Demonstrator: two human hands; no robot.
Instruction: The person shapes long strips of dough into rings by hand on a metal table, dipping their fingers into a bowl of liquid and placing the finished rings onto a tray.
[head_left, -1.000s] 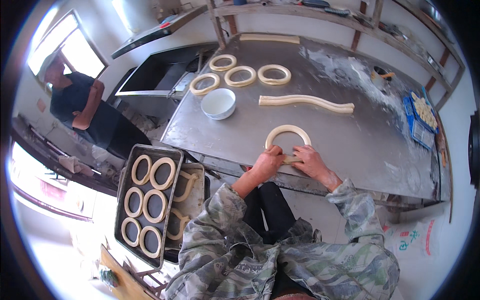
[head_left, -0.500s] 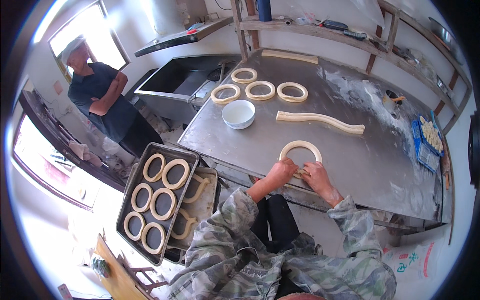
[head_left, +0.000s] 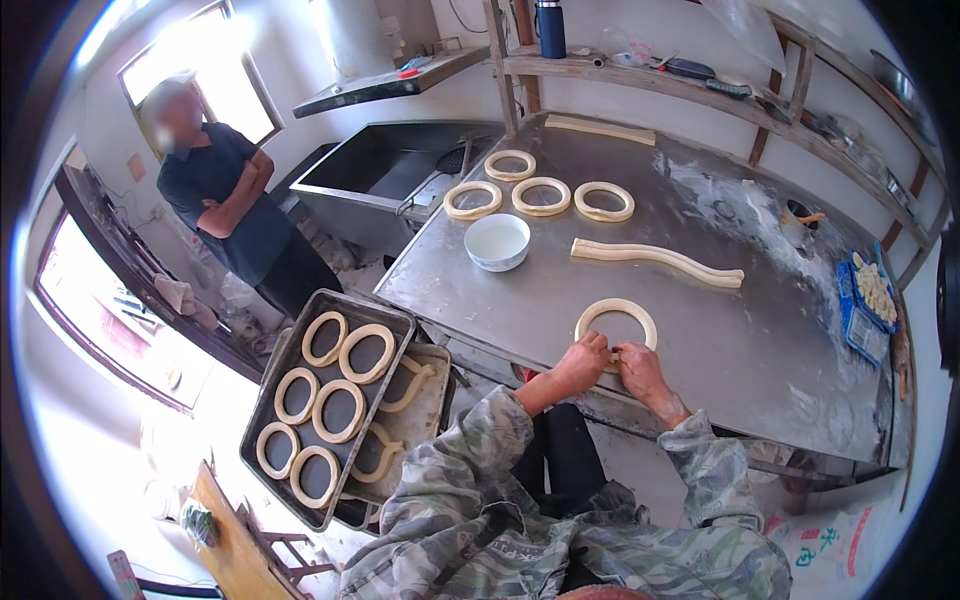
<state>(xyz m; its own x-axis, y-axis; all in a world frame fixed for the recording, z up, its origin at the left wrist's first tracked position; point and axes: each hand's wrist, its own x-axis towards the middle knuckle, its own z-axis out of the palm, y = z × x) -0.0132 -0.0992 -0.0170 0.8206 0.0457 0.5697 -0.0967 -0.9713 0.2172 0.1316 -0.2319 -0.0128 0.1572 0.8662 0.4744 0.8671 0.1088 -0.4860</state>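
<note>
One dough ring [head_left: 616,304], pale, lay at the near edge of the metal table [head_left: 480,300], directly in front of both hands; the fingers covered its nearest part.

One left hand [head_left: 580,362]: fingers curled, clamped on the near side of the ring. One right hand [head_left: 642,370]: likewise clamped on the near side, just beside the left; whether the two touched could not be told. Camouflage sleeves [head_left: 470,440] covered both forearms.

One strip [head_left: 657,260], pale, gently bent, lay beyond the hands and the ring. One bowl [head_left: 497,243], white outside with bluish marks, stood beyond the left hand and to its left. Four rings [head_left: 541,210] lay farther out, behind the bowl. One straight strip [head_left: 600,130] lay farthest from the hands, along the back edge.

Flour [head_left: 740,210] was spread far beyond the right hand. One cup [head_left: 795,232] stood near it. One blue pack [head_left: 863,325], bearing small pale pieces [head_left: 873,290], lay well to the right of the right hand, with a rolling pin [head_left: 903,345] just beside.

One dark tray [head_left: 370,308], holding six rings [head_left: 319,412], sat well to the left of the left hand. One lower tray [head_left: 415,425], with two dough pieces [head_left: 415,385] partly hidden, showed beneath it, nearer that hand. One onlooker [head_left: 225,200], arms crossed, stood far to the left of both.
</note>
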